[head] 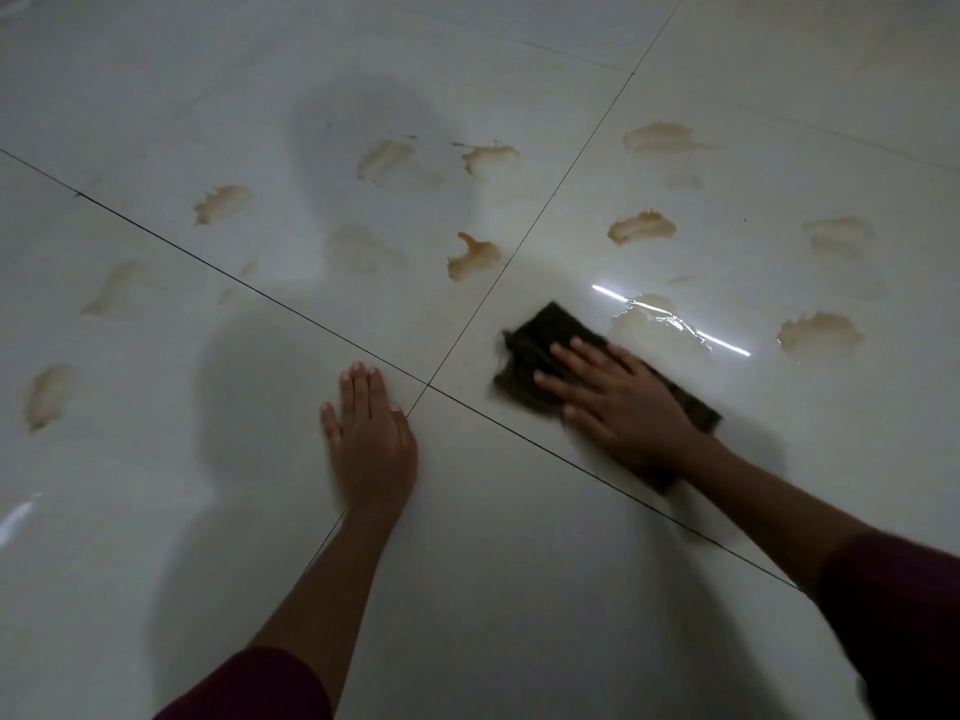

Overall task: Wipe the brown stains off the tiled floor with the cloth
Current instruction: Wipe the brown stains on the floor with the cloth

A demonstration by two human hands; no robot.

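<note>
A dark brown cloth (pixel 545 337) lies flat on the pale tiled floor (pixel 519 563), right of centre. My right hand (pixel 618 402) presses down on it with fingers spread; hand and cloth are blurred. My left hand (pixel 371 433) rests flat on the floor with fingers together, just left of where the grout lines cross. Several brown stains mark the tiles beyond the hands, among them a stain (pixel 475 257) near the grout line, a stain (pixel 641 227) further right and a stain (pixel 820 332) at the right. A wet smear (pixel 644 317) glistens beside the cloth.
Dark grout lines (pixel 427 387) cross between my hands. Fainter stains (pixel 48 394) lie at the far left and a stain (pixel 221 202) sits further back. A bright light reflection (pixel 675 320) streaks the wet tile. Shadows fall across the floor's middle.
</note>
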